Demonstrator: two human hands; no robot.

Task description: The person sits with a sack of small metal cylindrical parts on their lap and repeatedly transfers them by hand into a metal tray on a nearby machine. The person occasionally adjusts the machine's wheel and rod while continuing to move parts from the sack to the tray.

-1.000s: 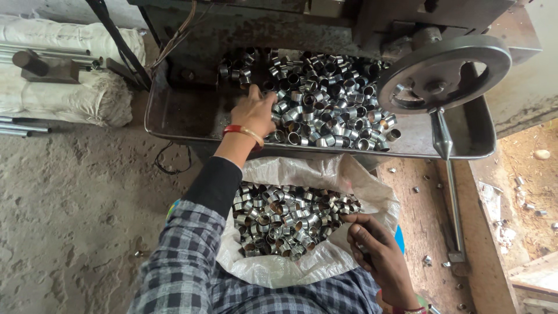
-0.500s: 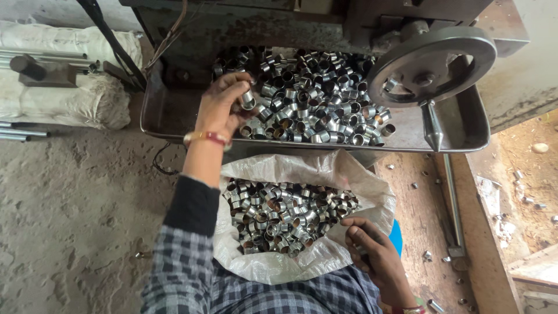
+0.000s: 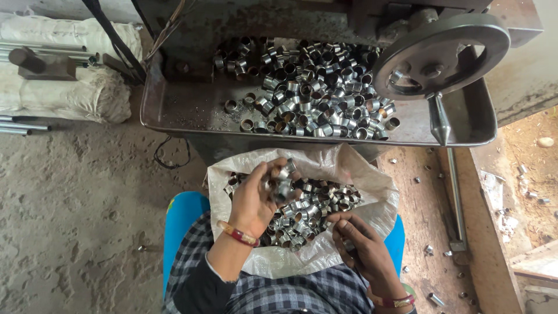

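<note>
My left hand [image 3: 256, 197] is cupped over the open white sack [image 3: 372, 186] on my lap, holding a handful of short shiny metal rings [image 3: 280, 181] above the rings lying inside the sack [image 3: 317, 203]. My right hand [image 3: 363, 247] grips the sack's near edge at the lower right and holds it open. A large heap of the same metal rings [image 3: 317, 87] fills the grey metal tray [image 3: 180, 107] of the machine in front of me.
A round steel handwheel [image 3: 442, 52] with a handle hangs over the tray's right end. White wrapped bundles and metal rods [image 3: 64, 87] lie at the left on the dusty floor. Loose rings are scattered on the wooden board [image 3: 430, 197] at the right.
My left hand scooped rings from the tray heap and came back over the sack with them. My right hand kept its hold on the sack's edge.
</note>
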